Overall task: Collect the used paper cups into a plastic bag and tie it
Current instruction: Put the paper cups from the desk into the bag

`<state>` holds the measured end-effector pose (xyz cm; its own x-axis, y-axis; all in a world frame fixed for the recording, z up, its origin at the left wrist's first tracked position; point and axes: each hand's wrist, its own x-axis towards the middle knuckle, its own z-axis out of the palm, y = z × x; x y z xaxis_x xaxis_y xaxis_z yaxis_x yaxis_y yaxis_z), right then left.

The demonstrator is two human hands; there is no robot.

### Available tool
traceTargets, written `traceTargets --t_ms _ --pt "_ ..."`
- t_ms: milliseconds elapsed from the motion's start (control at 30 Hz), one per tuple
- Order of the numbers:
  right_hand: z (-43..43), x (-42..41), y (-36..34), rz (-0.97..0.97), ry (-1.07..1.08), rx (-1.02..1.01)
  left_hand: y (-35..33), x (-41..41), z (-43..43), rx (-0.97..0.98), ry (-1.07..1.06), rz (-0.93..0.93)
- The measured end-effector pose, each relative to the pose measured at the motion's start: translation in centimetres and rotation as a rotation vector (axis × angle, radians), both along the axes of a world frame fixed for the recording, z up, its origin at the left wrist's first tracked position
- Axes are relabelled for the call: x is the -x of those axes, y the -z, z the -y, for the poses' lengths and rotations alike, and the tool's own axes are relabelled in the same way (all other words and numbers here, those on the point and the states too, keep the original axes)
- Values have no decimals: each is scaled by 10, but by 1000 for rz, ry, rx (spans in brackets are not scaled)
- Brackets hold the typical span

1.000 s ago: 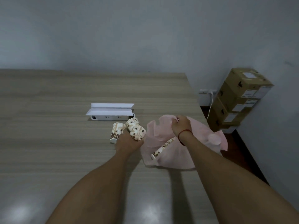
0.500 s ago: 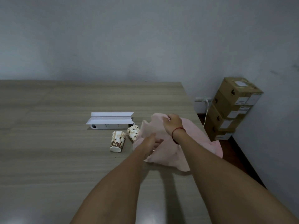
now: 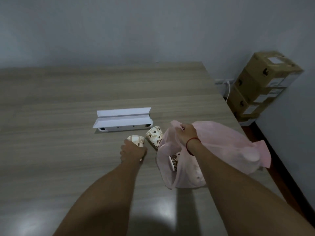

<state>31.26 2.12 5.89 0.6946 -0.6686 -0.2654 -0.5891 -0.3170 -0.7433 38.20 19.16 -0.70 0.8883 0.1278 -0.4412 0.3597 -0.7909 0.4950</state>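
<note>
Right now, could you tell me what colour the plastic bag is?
The plastic bag is pale pink, seen in the head view.

Dim, soft, glare on tabletop (image 3: 25, 225)

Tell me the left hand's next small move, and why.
Probably lift the nearer cup, which the left hand grips, into the pink bag; the right hand holds its mouth open, and a second cup waits outside.

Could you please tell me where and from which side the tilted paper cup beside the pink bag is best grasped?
Probably round the side wall of the cup, near its middle, coming from above: it lies tilted with its patterned wall facing up, and the bag crowds its right side.
</note>
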Motion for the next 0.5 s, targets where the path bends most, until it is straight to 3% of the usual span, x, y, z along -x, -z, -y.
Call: traceTargets --t_ms 233,333,500 --pt "-7 10 1 18 25 -73 8 17 -6 105 -5 107" --pt "-12 22 -20 128 43 -141 -14 31 -2 283 -12 194" --pt "-4 48 -53 208 112 -50 -50 63 23 527 58 188"
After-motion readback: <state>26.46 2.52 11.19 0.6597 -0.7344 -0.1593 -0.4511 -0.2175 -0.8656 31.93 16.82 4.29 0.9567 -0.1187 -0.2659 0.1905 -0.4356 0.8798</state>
